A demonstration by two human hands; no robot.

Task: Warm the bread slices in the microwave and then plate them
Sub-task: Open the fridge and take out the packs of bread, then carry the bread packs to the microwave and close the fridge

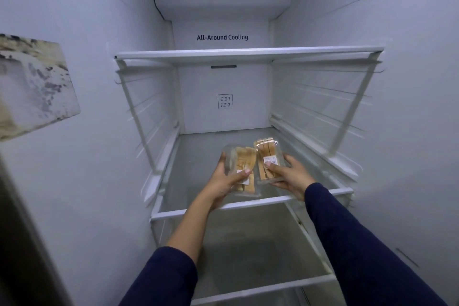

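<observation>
While reaching into the open fridge (409, 131), holding one clear pack of bread slices in each hand. Gripping the left pack (244, 163) with the left hand (223, 180): thumb laid across its top near a white label, fingers curled round its 9 o'clock edge. Gripping the right pack (267, 156) with the right hand (290, 176): thumb pressed on its white label, fingers wrapped round its 3 o'clock side. Held side by side over the middle shelf (248, 204), near its front rim, at 6 o'clock from the back-wall vent (225, 101); touching or barely apart, hard to say through the blur. Tan slices standing on edge inside both. Dark blue sleeves (360, 243) entering from 5 and 7 o'clock. At 12 o'clock of the packs, the upper shelf (248, 53), under the lettering (222, 37) "All-Around Cooling". At 6 o'clock, the lower shelf (263, 285). At 9 o'clock on the left wall, a stained, mottled panel (32, 87).
</observation>
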